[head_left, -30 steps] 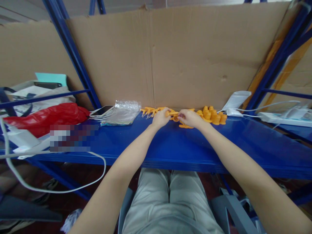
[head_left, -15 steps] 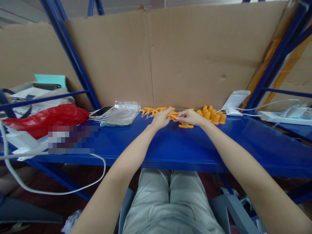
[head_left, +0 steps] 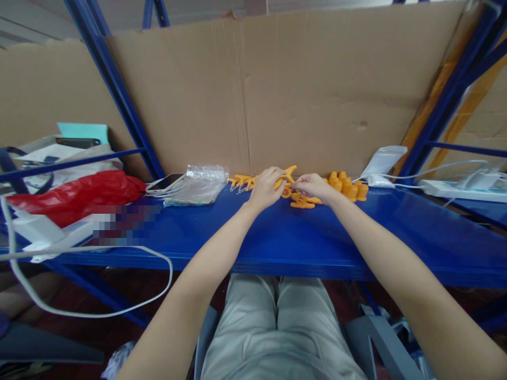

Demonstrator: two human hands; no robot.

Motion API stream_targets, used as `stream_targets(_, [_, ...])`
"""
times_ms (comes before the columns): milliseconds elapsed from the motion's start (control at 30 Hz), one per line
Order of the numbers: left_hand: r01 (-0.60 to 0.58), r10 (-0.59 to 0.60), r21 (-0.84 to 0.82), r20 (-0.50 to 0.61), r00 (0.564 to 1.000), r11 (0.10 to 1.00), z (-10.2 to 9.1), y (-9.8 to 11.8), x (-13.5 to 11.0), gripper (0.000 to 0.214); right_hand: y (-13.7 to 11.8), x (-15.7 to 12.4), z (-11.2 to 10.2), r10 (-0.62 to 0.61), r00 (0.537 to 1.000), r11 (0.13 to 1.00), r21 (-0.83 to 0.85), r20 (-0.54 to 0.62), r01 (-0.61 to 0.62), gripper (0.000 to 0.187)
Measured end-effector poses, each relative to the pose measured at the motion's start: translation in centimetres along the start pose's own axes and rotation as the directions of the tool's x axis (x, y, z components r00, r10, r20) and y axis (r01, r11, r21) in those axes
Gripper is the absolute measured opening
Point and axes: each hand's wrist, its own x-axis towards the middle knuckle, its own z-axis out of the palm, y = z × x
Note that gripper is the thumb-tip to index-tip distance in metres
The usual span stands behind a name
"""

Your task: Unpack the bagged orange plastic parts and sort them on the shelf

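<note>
My left hand (head_left: pixel 267 189) is closed around an orange corkscrew (head_left: pixel 291 172), whose branching handle sticks up past the fingertips. Close beside it, my right hand (head_left: pixel 312 187) pinches at the same piece; what lies between its fingertips is too small to make out. To the left of my hands, several orange corkscrews (head_left: pixel 239 181) lie with their metal spirals toward me. More orange T-shaped pieces (head_left: pixel 302 205) rest on the blue shelf just under my right hand. A cluster of orange cup-shaped pieces (head_left: pixel 348 189) stands to the right, partly behind that hand.
The blue shelf (head_left: pixel 293 243) ends in a front edge above my lap. A clear plastic bag (head_left: pixel 198 187) and a phone (head_left: pixel 166 182) lie to the left, beyond them a red bag (head_left: pixel 87 192). A power strip (head_left: pixel 463 191) with cables lies right. Cardboard (head_left: pixel 317 89) closes the back.
My left hand has lifted slightly, raising the orange corkscrew so its handle now points up. My right hand has shifted a little to the right, its fingertips still close to the piece.
</note>
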Motion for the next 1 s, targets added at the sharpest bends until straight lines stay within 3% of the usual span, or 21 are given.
stream_targets(167, [0.024, -0.018, -0.023, 0.208, 0.978, 0.999, 0.7, 1.4, -0.4, 0.022, -0.3, -0.2, 0.2, 0.076, 0.997, 0.989, 0.127, -0.019, -0.073, 0.037])
stream_targets(400, [0.063, -0.044, -0.081, 0.214, 0.976, 0.995, 1.2, 1.8, -0.5, 0.018, -0.2, -0.1, 0.6, 0.094, 0.992, 0.99, 0.114, -0.086, -0.084, 0.042])
stream_targets(600, [0.135, -0.08, -0.233, 0.23, 0.97, 0.963, 1.6, 1.7, -0.5, 0.01, 0.2, 0.2, 1.0, 0.111, 0.99, 0.985, 0.138, -0.088, -0.098, 0.045])
stream_targets(800, [0.395, -0.225, -0.487, 0.37, 0.901, 0.779, 2.3, 1.9, -0.4, 0.016, 0.5, 0.3, 1.3, 0.125, 0.992, 0.971, 0.208, -0.033, -0.115, 0.048])
stream_targets(1000, [0.469, -0.269, -0.64, 0.389, 0.881, 0.609, 2.6, 1.7, -0.4, 0.022, 0.1, 0.1, 1.3, 0.144, 0.989, 0.956, 0.261, -0.035, -0.13, 0.044])
